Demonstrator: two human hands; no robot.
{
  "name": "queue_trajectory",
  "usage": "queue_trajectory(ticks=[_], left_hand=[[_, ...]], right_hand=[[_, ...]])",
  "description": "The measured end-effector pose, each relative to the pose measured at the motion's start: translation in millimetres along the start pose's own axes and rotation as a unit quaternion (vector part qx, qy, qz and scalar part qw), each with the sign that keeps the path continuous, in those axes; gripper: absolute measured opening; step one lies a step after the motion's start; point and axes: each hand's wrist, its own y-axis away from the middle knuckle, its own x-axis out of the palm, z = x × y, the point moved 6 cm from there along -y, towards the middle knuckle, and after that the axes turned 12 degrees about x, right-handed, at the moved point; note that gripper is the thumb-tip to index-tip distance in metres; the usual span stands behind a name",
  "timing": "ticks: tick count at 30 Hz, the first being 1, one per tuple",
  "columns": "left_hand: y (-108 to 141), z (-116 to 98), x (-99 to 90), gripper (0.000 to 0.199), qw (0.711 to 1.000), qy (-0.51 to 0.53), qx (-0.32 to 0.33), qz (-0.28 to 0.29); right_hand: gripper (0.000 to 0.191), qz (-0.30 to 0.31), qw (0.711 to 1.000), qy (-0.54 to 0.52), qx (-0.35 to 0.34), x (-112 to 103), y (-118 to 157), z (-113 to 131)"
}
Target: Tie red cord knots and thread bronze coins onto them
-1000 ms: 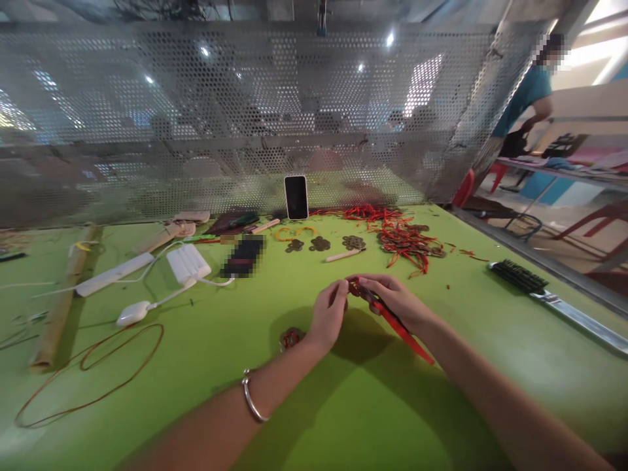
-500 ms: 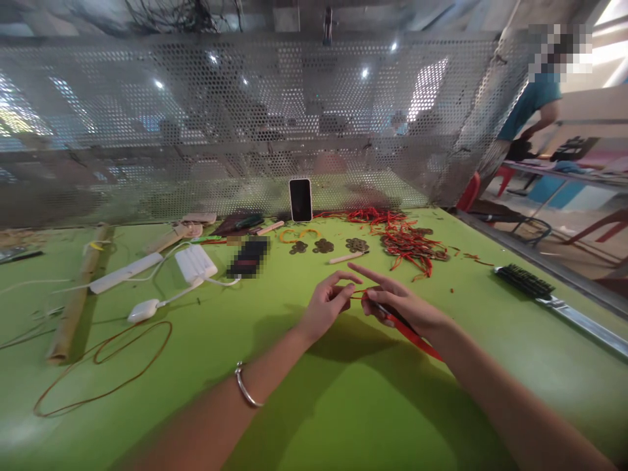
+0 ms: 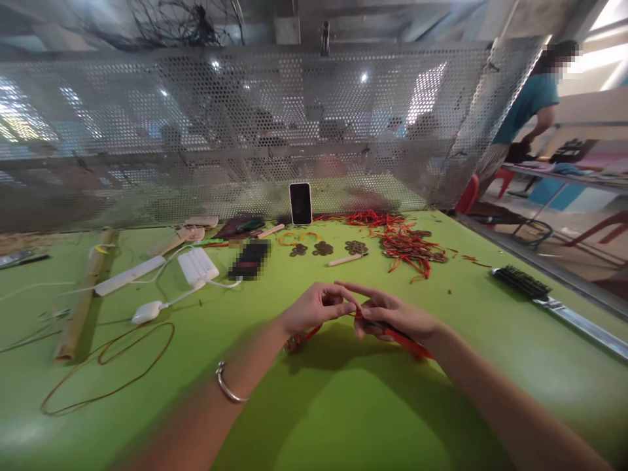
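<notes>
Over the middle of the green table (image 3: 304, 418), my left hand (image 3: 316, 307) pinches a thin red cord (image 3: 314, 332). Below that hand hangs a small cluster of coins (image 3: 294, 343) on the cord. My right hand (image 3: 392, 314) is close beside it, fingers closed on the cord and on a dark, slim tool that lies along the palm, partly hidden. Red strands (image 3: 409, 341) trail under my right wrist. Beyond the hands lie coin clusters (image 3: 322, 248) and a pale stick (image 3: 347, 259).
Red-corded coins (image 3: 412, 247) are heaped at the back right, near a black brush (image 3: 524, 282). An upright phone (image 3: 300, 203) stands before the perforated screen (image 3: 294, 144). Leftward are a power strip (image 3: 130, 275), cables and a bamboo tube (image 3: 83, 301). A person (image 3: 532, 104) stands far right.
My left hand has moved left and down, and the coin cluster now shows beneath it. My right hand has lowered slightly, its raised index finger now nearer the left hand.
</notes>
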Motion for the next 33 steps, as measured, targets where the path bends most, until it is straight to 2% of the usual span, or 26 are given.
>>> queue_trajectory(ticks=[4,10,15,21,28,33], left_hand=[[2.1,0.5,1.1,0.026,0.998,0.015,-0.031,0.059],[4.7,-4.6,3.9,0.021,0.988,0.015,-0.051,0.143],[6.8,-9.6,3.1,0.019,0.981,-0.011,-0.053,0.184],[7.8,-17.0,6.7,0.014,0.979,-0.014,-0.052,0.195],[6.2,-23.4,15.8,0.008,0.983,0.004,-0.055,0.177],[4.4,-27.0,19.7,0.008,0.985,0.02,-0.061,0.161]], right_hand=[[0.065,0.022,1.0,0.009,-0.003,3.5,-2.1,-3.5],[0.07,0.062,0.998,0.003,0.028,14.8,-1.7,-9.1],[0.074,0.063,0.997,-0.001,0.037,20.0,-2.7,-12.1],[0.075,0.069,0.997,0.006,0.03,21.6,-3.9,-14.4],[0.075,0.088,0.995,0.003,0.047,22.2,0.9,-11.0],[0.078,0.101,0.994,-0.035,0.03,21.4,5.5,-7.6]])
